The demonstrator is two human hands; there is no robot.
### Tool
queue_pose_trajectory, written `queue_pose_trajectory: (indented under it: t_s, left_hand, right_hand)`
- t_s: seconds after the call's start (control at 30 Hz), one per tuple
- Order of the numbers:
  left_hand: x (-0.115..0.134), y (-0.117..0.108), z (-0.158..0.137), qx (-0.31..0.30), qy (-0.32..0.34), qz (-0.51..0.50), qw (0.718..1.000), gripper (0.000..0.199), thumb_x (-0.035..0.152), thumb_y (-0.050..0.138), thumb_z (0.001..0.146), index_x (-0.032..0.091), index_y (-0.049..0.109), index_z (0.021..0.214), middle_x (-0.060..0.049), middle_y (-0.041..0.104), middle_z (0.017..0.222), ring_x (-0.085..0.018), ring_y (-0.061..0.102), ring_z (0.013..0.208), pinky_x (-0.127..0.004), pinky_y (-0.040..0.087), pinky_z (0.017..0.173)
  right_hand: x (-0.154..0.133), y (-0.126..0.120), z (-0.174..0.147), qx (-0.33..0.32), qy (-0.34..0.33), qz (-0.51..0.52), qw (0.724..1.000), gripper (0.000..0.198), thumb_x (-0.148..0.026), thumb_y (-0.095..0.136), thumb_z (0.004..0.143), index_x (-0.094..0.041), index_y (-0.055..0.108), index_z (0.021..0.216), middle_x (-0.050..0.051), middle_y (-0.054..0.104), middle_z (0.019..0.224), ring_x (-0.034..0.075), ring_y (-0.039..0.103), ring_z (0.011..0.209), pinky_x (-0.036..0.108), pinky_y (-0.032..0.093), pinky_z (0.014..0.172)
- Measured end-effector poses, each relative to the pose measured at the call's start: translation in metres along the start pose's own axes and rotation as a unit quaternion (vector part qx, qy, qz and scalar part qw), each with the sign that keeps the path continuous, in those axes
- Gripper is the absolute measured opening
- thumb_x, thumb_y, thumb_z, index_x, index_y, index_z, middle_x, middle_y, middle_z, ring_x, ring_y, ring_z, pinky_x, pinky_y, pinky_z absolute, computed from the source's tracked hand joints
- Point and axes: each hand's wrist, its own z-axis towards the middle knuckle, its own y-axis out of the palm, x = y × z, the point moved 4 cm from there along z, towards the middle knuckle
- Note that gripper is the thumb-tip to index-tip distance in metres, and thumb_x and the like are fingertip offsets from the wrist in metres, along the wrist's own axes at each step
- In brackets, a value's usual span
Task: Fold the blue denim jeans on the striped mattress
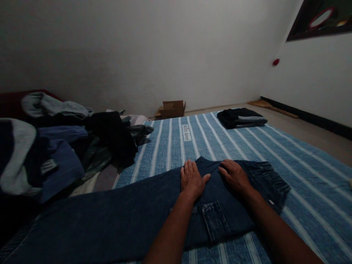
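Observation:
A pair of dark blue jeans (110, 216) lies lengthwise across the bed, its gathered elastic waistband at the right and its legs running off to the left. My left hand (192, 179) rests flat on the upper leg of the jeans, fingers stretched and thumb out. Close to the crotch, my right hand (235, 174) presses on the fabric, fingers slightly bent and apart. Between my forearms a side pocket (216, 220) shows on the jeans. The lower leg ends fade into shadow at the bottom left.
Blue striped bedding (162, 143) covers the bed. A heap of loose clothes (63, 146) fills the left side. Folded dark garments (242, 118) lie at the far right corner. An open cardboard box (173, 109) stands by the wall behind the bed.

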Motion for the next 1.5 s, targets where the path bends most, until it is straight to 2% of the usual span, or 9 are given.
queue_pose_trajectory:
  t_s: [0.87,1.5]
  left_hand:
    - [0.0001,-0.0011,-0.001,0.015,0.011,-0.016,1.0,0.082,0.065,0.026,0.087,0.008,0.021,0.146,-0.018,0.015,0.154,-0.03,0.007,0.142,-0.046,0.013,0.113]
    - [0.0013,-0.0023,-0.0005,0.004,0.01,-0.007,1.0,0.08,0.066,0.025,0.087,0.014,0.024,0.146,-0.017,0.016,0.154,-0.031,0.008,0.142,-0.048,0.013,0.113]
  right_hand:
    - [0.0025,0.0009,0.0013,-0.006,-0.008,0.008,1.0,0.03,-0.037,0.046,0.089,-0.018,0.066,0.102,0.011,0.064,0.111,0.024,0.056,0.109,0.039,0.042,0.095]
    - [0.0016,-0.0002,0.0006,-0.002,-0.01,0.011,1.0,0.029,-0.036,0.046,0.088,-0.019,0.066,0.101,0.011,0.064,0.111,0.025,0.056,0.108,0.041,0.042,0.096]
